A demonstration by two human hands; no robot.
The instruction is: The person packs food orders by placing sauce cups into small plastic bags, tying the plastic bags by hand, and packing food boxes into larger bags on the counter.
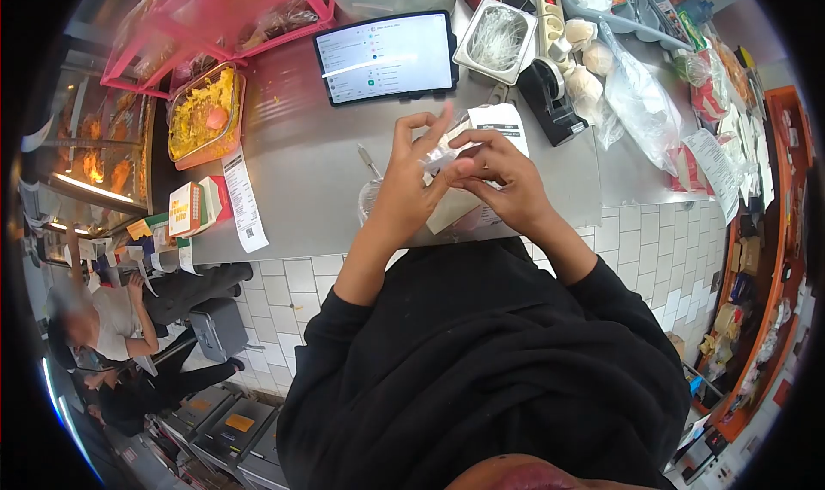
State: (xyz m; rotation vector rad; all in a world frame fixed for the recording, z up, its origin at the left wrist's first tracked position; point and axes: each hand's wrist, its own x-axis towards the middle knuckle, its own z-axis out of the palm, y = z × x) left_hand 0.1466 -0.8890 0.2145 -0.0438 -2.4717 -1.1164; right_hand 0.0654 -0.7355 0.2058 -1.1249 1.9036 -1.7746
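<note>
My left hand [409, 179] and my right hand [509, 181] meet above the near edge of the steel counter. A small piece of clear, crinkled plastic [440, 158] shows between them. My left thumb and fingers are closed on it. The fingertips of my right hand are pinched together beside my left thumb; what they grip is mostly hidden. Beneath my hands lies a pale paper package [454, 213], partly covered. A white printed receipt [507, 122] lies just behind my right hand. A pen-like thing [368, 158] and clear plastic [368, 200] lie left of my left hand.
A tablet [387, 59] stands at the back of the counter [296, 138]. To its right are a metal tray [498, 36] and a black tape dispenser [554, 103]. At left are a container of yellow food [206, 116] and a long receipt [245, 202]. People [120, 318] are at lower left.
</note>
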